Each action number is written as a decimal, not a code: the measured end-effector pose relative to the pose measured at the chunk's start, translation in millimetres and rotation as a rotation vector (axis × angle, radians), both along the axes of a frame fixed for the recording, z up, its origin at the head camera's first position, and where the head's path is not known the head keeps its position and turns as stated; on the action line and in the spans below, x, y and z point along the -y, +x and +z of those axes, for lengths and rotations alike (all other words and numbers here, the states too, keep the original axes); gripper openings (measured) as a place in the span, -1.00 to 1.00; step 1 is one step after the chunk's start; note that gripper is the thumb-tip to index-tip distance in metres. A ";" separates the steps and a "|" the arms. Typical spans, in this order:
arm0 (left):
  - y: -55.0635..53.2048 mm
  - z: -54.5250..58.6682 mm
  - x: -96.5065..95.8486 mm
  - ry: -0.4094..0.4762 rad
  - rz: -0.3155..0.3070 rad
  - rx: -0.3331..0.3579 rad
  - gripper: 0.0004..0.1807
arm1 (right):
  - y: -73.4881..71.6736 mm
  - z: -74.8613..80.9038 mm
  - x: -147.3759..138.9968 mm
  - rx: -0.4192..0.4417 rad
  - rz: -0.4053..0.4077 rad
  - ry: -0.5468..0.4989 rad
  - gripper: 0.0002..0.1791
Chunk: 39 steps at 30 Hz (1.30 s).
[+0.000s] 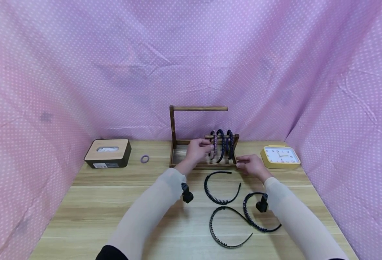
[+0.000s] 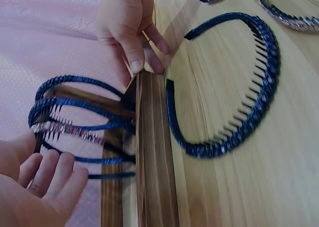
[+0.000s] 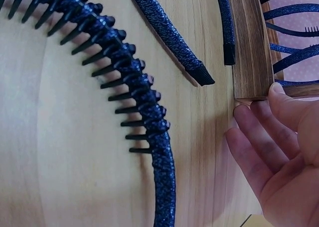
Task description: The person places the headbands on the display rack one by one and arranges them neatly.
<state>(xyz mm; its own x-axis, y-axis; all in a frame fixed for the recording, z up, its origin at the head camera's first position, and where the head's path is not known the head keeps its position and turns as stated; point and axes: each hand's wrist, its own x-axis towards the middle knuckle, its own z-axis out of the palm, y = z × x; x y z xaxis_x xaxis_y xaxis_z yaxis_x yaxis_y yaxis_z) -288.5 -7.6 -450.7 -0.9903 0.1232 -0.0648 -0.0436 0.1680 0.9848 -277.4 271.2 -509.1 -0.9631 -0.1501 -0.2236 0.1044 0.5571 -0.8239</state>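
A dark wooden headband rack (image 1: 203, 166) with a tray base stands at the back of the table. On its lower bar hang a pink glittery headband (image 1: 215, 146) and several dark blue headbands (image 1: 221, 144). My left hand (image 1: 196, 151) reaches over the tray, its thumb and fingertips pinching the pink headband's left side; the exact contact is partly hidden in the left wrist view. With thumb and fingers, my right hand (image 1: 251, 166) holds the rack's front right corner. In front of the rack, a dark blue toothed headband (image 2: 266, 82) lies on the table.
Two more toothed headbands lie nearer the front, one dark (image 1: 247, 213) and one greyish (image 1: 213, 231). A tissue box (image 1: 113, 155) and a purple ring (image 1: 144, 159) are on the left. At right stands a yellow clock (image 1: 280, 165). The rack's upper bar (image 1: 200, 108) rises behind my left hand.
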 end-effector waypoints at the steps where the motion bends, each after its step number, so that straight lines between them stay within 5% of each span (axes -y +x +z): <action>1: 0.3 0.0 5.7 -0.021 -0.001 -0.009 -0.68 | -0.1 0.1 0.1 0.000 0.001 0.003 -0.50; 9: 0.3 -14.8 77.2 -0.161 0.074 -0.070 -0.71 | -0.8 2.6 -0.7 -0.018 0.015 0.003 -0.49; 19: 6.8 -51.7 147.4 -0.278 0.180 -0.007 -0.69 | 1.3 2.2 0.6 -0.035 0.004 0.026 -0.52; 28: 10.0 -65.4 156.1 -0.242 0.053 0.058 -0.55 | 0.8 2.6 1.5 -0.048 0.013 0.027 -0.53; 33: 11.5 -64.3 153.4 -0.239 0.040 0.047 -0.58 | 1.6 3.8 2.1 -0.052 0.016 0.039 -0.53; 39: 14.4 -64.3 148.4 -0.394 0.054 -0.049 -0.59 | 3.8 5.5 2.2 -0.041 0.011 0.041 -0.51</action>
<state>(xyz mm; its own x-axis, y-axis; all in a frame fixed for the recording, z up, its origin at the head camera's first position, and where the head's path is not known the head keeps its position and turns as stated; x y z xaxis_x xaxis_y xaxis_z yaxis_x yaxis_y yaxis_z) -274.1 -156.1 -514.9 -0.9977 0.0459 -0.0495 -0.0175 0.5317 0.8467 -273.6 269.0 -503.6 -0.9698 -0.1522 -0.1905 0.0651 0.5915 -0.8037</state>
